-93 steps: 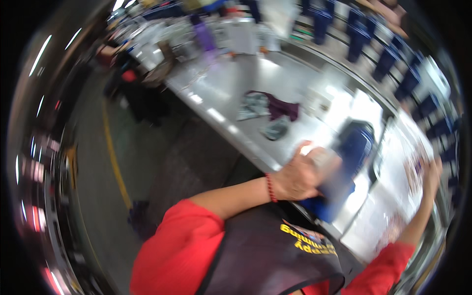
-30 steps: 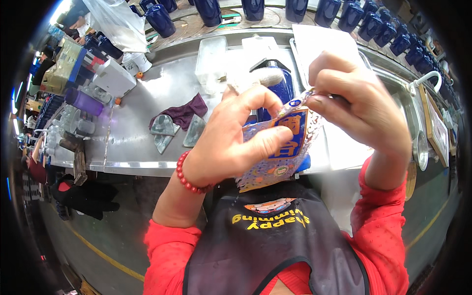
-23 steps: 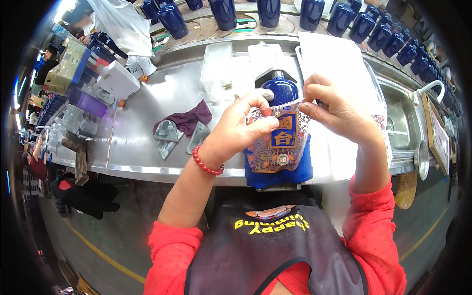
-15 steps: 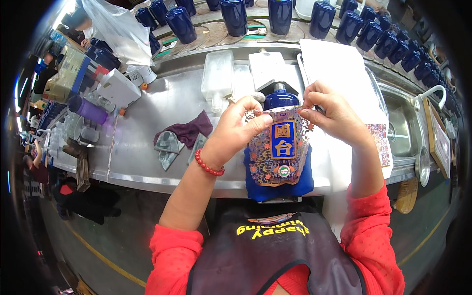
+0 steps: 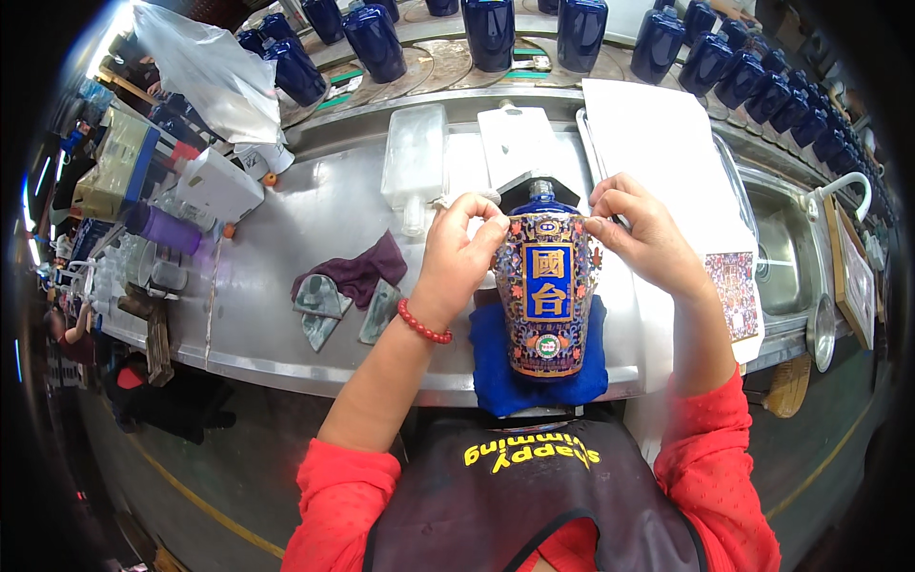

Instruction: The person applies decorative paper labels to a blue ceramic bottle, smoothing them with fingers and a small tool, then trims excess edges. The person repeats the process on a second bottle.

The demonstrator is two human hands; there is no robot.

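Note:
A dark blue glass bottle (image 5: 541,202) lies in front of me on a blue cloth (image 5: 489,355), its neck pointing away. Over its front spreads a patterned decal film (image 5: 545,329) with a blue and gold panel in the middle. My left hand (image 5: 456,250) pinches the decal's upper left edge between thumb and fingers. At the upper right corner, my right hand (image 5: 646,234) has its thumb and forefinger closed on the film's edge. A dark angled rest (image 5: 519,183) stands behind the bottle's neck.
A purple cloth (image 5: 357,272) and grey-green scraper pieces (image 5: 322,300) lie left. Beyond are a clear empty bottle (image 5: 416,157) and a white block (image 5: 516,143). More decal sheets (image 5: 732,291) rest right, beside a sink (image 5: 777,248). Blue bottles (image 5: 490,36) line a conveyor at the back.
The decal film, loose and wavy before, now lies smoother along the bottle, its pattern matching the bottle's outline. Both hands keep their pinch at its top. Conveyor bottles have shifted right in view.

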